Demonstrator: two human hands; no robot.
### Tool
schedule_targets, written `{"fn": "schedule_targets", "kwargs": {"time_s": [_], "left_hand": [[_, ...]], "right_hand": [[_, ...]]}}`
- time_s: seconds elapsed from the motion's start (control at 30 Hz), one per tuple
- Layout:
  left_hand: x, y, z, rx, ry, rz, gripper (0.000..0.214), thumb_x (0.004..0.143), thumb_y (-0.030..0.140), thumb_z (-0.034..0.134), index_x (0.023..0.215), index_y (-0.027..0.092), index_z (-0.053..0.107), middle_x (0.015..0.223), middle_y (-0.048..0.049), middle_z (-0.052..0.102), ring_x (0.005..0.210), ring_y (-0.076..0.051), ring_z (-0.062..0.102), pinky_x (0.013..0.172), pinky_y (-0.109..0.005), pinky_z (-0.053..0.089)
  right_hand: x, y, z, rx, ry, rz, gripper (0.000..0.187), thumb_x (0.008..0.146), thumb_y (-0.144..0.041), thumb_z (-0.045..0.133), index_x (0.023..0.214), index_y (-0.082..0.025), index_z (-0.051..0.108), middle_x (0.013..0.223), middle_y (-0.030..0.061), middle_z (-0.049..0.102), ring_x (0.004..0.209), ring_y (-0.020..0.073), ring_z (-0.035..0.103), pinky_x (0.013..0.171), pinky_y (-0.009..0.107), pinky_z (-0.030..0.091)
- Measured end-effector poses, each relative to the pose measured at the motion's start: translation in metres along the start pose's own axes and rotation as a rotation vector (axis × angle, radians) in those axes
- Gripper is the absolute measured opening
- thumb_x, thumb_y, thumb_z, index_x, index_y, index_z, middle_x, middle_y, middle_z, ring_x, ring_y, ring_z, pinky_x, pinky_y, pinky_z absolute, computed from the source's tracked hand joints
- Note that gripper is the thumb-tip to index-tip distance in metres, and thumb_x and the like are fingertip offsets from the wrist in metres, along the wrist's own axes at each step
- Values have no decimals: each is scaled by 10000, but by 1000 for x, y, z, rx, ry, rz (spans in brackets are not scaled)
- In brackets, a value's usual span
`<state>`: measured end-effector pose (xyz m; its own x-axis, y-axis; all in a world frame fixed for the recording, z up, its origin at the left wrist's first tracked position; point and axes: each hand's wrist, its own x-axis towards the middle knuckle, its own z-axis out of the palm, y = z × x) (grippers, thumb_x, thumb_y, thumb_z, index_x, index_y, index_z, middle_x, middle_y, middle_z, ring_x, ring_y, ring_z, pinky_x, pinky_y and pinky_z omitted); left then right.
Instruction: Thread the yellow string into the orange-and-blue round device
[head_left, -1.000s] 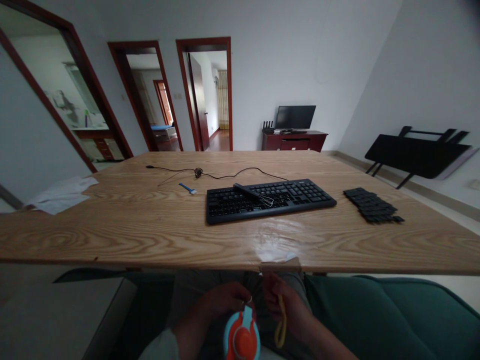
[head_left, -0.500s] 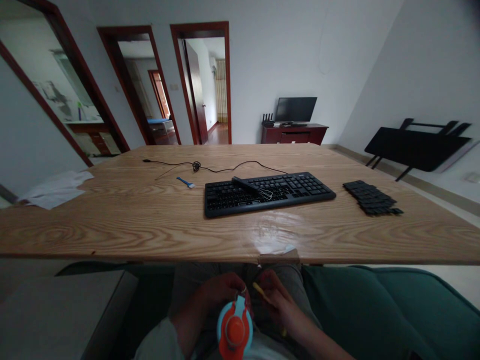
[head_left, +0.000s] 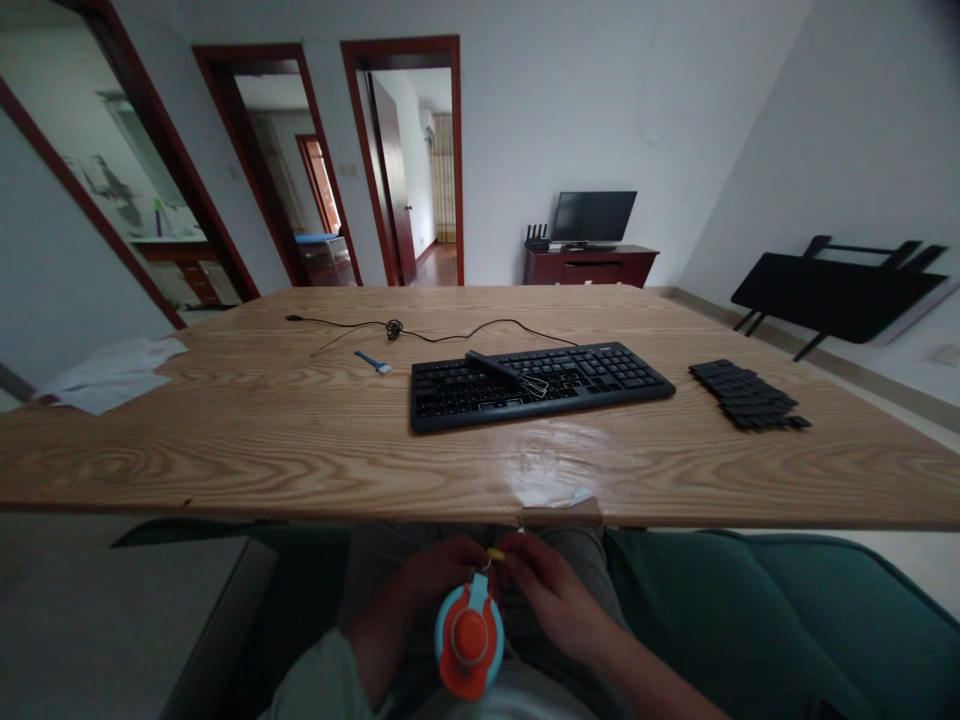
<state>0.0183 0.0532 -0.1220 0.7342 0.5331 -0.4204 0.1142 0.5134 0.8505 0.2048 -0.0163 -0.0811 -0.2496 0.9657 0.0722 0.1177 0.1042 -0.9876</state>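
Both my hands are in my lap below the wooden table's (head_left: pixel 300 440) front edge. My left hand (head_left: pixel 435 572) is closed on the top of a blue and orange round object (head_left: pixel 469 640) that rests against my body. My right hand (head_left: pixel 541 590) pinches a small yellow piece (head_left: pixel 496 553) at the top of that object, next to the left fingers. On the table lie a black keyboard (head_left: pixel 600 378) with a black key-puller tool (head_left: pixel 504 371) across it, and a heap of loose black keycaps (head_left: pixel 746 394) to its right.
A small blue brush (head_left: pixel 371 361) and a black cable (head_left: pixel 420 334) lie beyond the keyboard. White paper (head_left: pixel 112 370) sits on the table's left end. I sit on a green sofa (head_left: pixel 750 620). A folded black table (head_left: pixel 832 295) leans against the right wall; doorways and a TV stand are behind.
My right hand has brought the yellow piece up and left, from hanging loose beside the round object to its top. The view shifted slightly down.
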Motion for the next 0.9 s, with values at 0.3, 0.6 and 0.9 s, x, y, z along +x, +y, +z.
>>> {"fn": "schedule_targets", "kwargs": {"time_s": [0.3,0.6,0.9], "left_hand": [[6,-9,-4,-100,14,21,173,550,200,734,709,133,734,670,-16,653,635,-147,533,685,-289,414],[0,0,-4,-11,27,19,165,575,221,768,713,133,747,700,-36,678,665,-165,547,704,-304,413],[5,-6,-7,45,124,10,183,517,189,788,681,137,724,646,-3,636,640,-153,503,695,-311,384]], "right_hand": [[4,-4,3,-14,34,29,312,974,-437,434,944,-172,596,827,48,661,778,170,619,746,297,475],[-5,-17,3,-22,-45,18,235,983,-344,432,956,-177,596,851,28,651,789,142,607,740,266,467],[-2,-21,-1,-276,-7,-126,173,860,-155,549,980,-193,668,972,56,635,917,174,596,815,301,464]]}}
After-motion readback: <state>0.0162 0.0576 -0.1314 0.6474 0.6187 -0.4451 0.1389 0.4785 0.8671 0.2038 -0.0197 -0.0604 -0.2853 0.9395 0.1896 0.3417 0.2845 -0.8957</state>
